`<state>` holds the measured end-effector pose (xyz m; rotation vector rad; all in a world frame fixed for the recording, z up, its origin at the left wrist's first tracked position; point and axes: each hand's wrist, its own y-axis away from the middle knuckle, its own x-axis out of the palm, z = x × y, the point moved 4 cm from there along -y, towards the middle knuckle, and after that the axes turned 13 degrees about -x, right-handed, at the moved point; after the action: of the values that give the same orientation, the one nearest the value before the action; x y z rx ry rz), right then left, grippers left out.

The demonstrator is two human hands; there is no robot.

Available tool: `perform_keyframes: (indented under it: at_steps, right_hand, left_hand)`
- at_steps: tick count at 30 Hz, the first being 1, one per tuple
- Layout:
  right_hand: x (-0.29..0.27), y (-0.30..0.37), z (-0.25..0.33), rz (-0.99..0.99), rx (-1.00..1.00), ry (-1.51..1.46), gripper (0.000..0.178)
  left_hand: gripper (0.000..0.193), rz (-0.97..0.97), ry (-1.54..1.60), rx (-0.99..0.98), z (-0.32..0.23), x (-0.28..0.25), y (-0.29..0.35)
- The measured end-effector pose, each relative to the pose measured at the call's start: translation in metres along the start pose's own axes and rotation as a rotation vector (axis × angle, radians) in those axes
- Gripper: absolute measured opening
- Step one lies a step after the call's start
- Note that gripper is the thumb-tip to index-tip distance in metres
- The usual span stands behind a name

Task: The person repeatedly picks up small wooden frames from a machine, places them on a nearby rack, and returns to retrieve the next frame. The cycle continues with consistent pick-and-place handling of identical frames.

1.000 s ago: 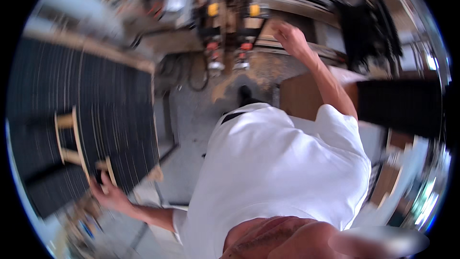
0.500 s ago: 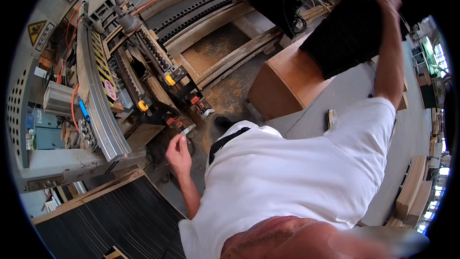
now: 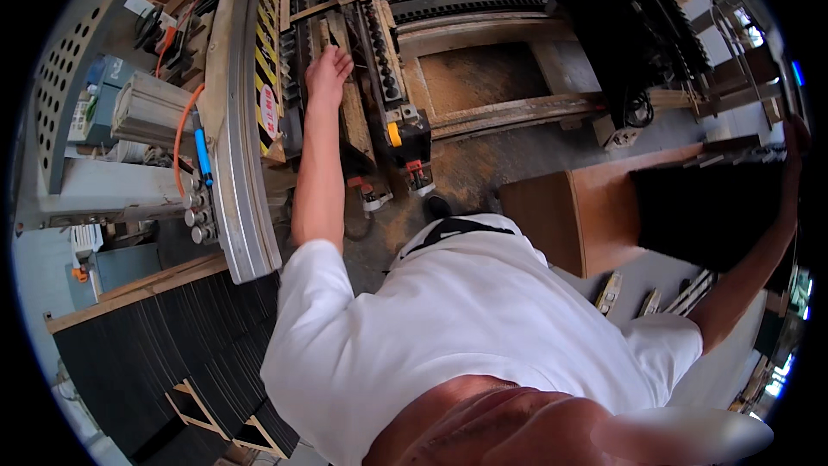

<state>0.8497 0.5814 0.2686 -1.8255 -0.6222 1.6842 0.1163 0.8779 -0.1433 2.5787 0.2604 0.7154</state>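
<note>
Black sheets in a thick stack (image 3: 707,216) fill the right side, meeting a brown wooden box (image 3: 604,198). Out by the stack's far end, at the rim of the view, is the right hand (image 3: 795,135), dark and small; whether it grasps anything I cannot tell. The left hand (image 3: 329,75) reaches forward over a machine (image 3: 352,125) with long parallel rails, its back turned up and fingers slightly bent. A narrow wooden strip (image 3: 325,34) shows just beyond its fingertips; whether the hand touches or grips it cannot be made out.

Near the front of the rails sit a yellow knob (image 3: 394,134) and red clamps (image 3: 419,174). Left of that arm runs a curved metal beam (image 3: 237,138) with a striped yellow-and-black label (image 3: 267,30), a blue pen-like tube (image 3: 203,155) and an orange hose (image 3: 181,142) beside it. Sawdust (image 3: 474,177) covers part of the floor. At lower left, dark boards (image 3: 129,354) stand packed in rows, with small pale wooden frames (image 3: 200,410) among them.
</note>
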Motion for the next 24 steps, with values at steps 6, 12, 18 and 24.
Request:
perform_keyframes:
  at_steps: [6, 12, 18, 24]
  right_hand:
    - [0.147, -0.001, 0.27, 0.2, -0.178, -0.818, 0.028]
    - [0.257, 0.005, 0.411, 0.416, -0.3, -1.047, 0.023]
    - [0.32, 0.014, 0.518, 0.36, -0.598, -1.148, 0.019]
    - [0.398, 0.035, 0.634, 0.275, -0.804, -1.153, 0.019]
  left_hand:
    - [0.049, -0.123, 0.131, -0.08, -0.031, -0.011, -0.159]
    - [0.028, -0.216, 0.303, 0.001, -0.036, 0.003, -0.211]
    - [0.017, -0.112, 0.022, -0.027, 0.021, -0.004, -0.062]
    - [0.018, -0.199, 0.234, -0.136, 0.115, -0.048, 0.164]
